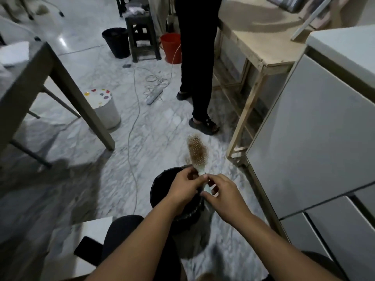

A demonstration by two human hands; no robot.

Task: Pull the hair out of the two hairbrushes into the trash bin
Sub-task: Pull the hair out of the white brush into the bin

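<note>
A pale green hairbrush (197,152) with brownish hair matted in its bristles stands upright over a trash bin (160,183) lined with a black bag. Both hands grip its handle: my left hand (185,184) pinches it just below the head, and my right hand (222,196) holds the lower end. The bin's opening lies mostly behind my hands. Only one hairbrush is in view.
Another person's legs (199,67) in black trousers stand ahead. A white bin (105,110), a power strip (155,96) with cables, a black bucket (116,42), a red bucket (171,47) and a stool (142,37) are on the floor. A table leg (81,102) is left, a wooden bench (257,55) and grey cabinets (310,134) right.
</note>
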